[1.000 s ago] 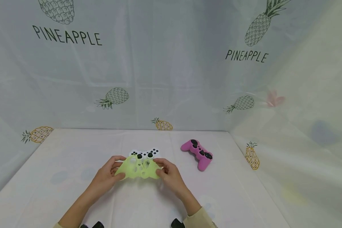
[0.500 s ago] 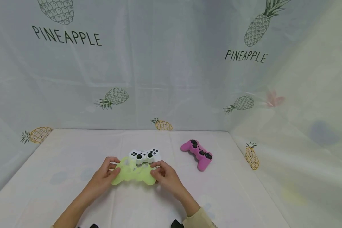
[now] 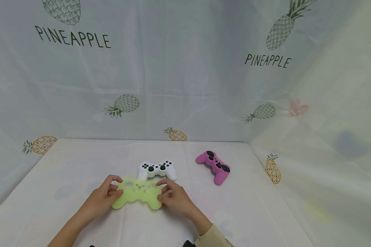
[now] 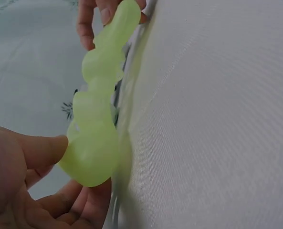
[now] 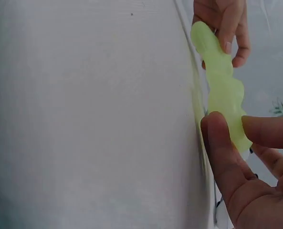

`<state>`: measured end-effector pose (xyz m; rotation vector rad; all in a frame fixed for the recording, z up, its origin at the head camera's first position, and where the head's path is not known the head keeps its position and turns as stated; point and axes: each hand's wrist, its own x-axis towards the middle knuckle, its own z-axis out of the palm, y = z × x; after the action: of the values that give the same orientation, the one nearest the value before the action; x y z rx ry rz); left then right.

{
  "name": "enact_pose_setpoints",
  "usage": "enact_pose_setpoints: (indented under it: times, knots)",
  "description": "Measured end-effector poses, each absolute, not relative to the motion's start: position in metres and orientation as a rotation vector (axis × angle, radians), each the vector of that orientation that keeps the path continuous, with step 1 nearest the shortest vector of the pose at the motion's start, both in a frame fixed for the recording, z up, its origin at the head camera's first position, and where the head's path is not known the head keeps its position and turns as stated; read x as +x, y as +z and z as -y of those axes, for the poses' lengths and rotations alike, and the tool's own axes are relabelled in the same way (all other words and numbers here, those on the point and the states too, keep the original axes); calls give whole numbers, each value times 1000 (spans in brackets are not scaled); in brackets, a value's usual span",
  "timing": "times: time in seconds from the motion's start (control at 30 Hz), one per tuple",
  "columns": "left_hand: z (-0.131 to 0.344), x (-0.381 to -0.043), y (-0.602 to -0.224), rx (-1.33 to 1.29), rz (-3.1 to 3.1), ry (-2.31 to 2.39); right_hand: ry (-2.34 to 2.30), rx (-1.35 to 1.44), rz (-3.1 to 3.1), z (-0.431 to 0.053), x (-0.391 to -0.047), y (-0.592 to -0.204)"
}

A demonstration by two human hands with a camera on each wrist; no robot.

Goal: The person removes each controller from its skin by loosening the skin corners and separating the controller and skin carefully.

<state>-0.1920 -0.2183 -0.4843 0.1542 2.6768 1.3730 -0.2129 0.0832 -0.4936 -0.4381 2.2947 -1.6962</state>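
A translucent yellow-green silicone controller cover (image 3: pixel 137 192) is stretched between my two hands, its grip lobes towards me. My left hand (image 3: pixel 99 201) pinches its left end between thumb and fingers. At the other end, my right hand (image 3: pixel 177 199) pinches it the same way. Both wrist views show the cover (image 4: pixel 100 102) edge-on, held close over the cloth. Just beyond it lies a white game controller (image 3: pixel 156 168) with black sticks and buttons, face up. The cover's far edge overlaps the lower tip of its left grip in the head view.
A pink game controller (image 3: pixel 217 167) with black buttons lies turned at an angle, farther back on the right. White cloth (image 3: pixel 241 206) covers the table. A pineapple-print curtain (image 3: pixel 185 68) hangs behind and along the sides.
Both hands have drawn the cover towards me and slightly left. It overlapped much of the white controller before, and now most of that controller shows. The pink controller has stayed in place.
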Motion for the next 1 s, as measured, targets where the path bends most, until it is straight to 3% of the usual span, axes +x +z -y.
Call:
enact_pose_setpoints:
  times: [0.53, 1.0]
  knots:
    - [259, -182, -486, 106, -2699, 1302, -1513, -678, -2360, -48, -211, -494]
    - [306, -178, -488, 20, -2714, 1197, -1493, -720, -2307, -6, -210, -491]
